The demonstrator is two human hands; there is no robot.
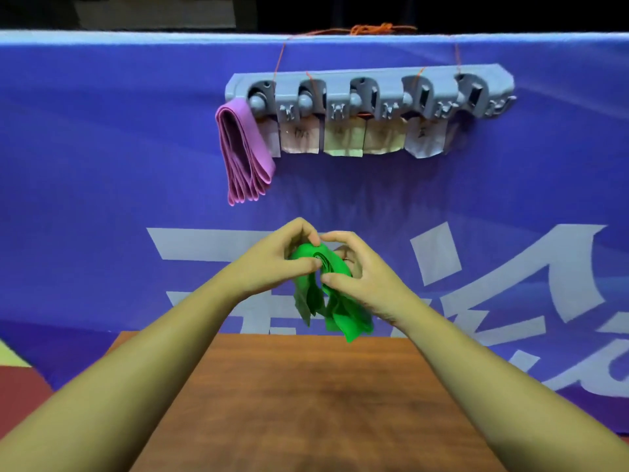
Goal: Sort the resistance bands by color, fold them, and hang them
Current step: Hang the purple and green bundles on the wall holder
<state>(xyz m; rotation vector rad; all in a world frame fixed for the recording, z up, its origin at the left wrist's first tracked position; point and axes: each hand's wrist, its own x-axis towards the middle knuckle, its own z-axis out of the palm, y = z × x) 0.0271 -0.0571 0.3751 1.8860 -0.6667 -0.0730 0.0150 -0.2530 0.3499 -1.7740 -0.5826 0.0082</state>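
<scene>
Against the blue printed fabric banner [102,165], above the brown wooden table [306,403], the grey plastic hook rack [367,93] carries folded pink rubber bands [243,155] on its leftmost hook. Below it, in mid-air, the folded green rubber bands [335,267] are pinched at their bend by our left hand [275,264] and right hand [360,277]. We should hold the layers together, then loop them over the next free hook.

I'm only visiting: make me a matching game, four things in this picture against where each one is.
1 pink bands
2 green bands
3 grey rack
4 wooden table

a gripped by left hand and right hand
b hung by orange string on the blue banner
c hanging at the rack's left end
d under the forearms

Pairs: 1-c, 2-a, 3-b, 4-d
</scene>
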